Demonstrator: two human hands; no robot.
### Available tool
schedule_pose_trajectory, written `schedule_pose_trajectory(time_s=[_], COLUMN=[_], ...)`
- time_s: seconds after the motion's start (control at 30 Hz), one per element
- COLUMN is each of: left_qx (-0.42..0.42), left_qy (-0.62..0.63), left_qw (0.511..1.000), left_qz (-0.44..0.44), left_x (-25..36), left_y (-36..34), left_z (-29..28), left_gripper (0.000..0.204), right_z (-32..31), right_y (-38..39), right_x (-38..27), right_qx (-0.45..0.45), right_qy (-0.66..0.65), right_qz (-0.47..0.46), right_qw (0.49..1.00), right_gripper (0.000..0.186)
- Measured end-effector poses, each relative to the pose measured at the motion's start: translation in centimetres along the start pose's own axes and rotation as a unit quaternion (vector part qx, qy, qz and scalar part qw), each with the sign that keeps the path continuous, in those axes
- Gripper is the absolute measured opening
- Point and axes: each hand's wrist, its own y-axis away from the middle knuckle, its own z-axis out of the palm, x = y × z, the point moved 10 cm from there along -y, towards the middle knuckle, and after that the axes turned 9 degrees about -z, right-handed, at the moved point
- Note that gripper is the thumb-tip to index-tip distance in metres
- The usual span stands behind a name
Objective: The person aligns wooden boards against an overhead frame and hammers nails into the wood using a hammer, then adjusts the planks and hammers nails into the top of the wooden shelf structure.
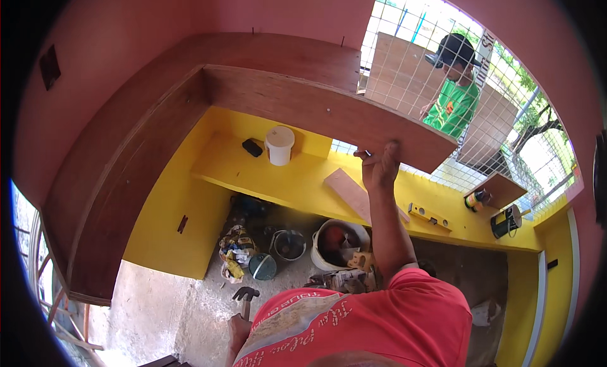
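the right hand, at three o'clock, presses its fingers to the brown board by its lower edge; whether that grip closes around it i cannot tell. the left hand, at seven, is wrapped around a hammer. the board runs from past ten to past two o'clock, above the yellow tabletop. the work looks part done: the board meets the brown side panel of nine o'clock at a corner, while its end past two seems hand-steadied, so fixing there is probably left. a yellow level lies past three. pale lettering crosses the red shirt at six, and dark letters mark a sign at two, both only partly legible.
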Motion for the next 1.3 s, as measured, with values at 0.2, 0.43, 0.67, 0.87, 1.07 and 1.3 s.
schedule_pose_trajectory(time_s=[0.2,0.43,0.67,0.87,1.07,1.3], left_qx=[-0.015,-0.046,-0.083,-0.069,-0.040,-0.012], left_qy=[-0.021,-0.055,-0.048,-0.071,-0.094,-0.110], left_qw=[0.999,0.995,0.991,0.988,0.990,0.991], left_qz=[0.042,0.070,0.093,0.116,0.099,0.070], left_x=[0.8,4.9,7.7,6.0,7.2,9.0], left_y=[-1.0,-2.2,-1.9,-3.2,-3.0,-1.6], left_z=[-0.9,0.3,2.6,5.5,3.7,1.5], left_gripper=[0.027,0.031,0.049,0.046,0.044,0.042], right_z=[-0.4,0.5,-1.3,-5.1,-11.3,-11.1], right_y=[0.3,0.5,0.7,5.0,6.5,3.0], right_x=[0.2,0.1,0.4,5.0,13.6,19.8], right_qx=[-0.015,0.016,-0.007,-0.060,0.150,0.231], right_qy=[0.009,0.025,0.057,0.219,0.091,-0.059], right_qz=[0.019,0.053,0.050,0.140,0.282,0.182], right_qw=[1.000,0.998,0.997,0.964,0.943,0.954], right_gripper=[0.043,0.028,0.027,0.029,0.023,0.030])
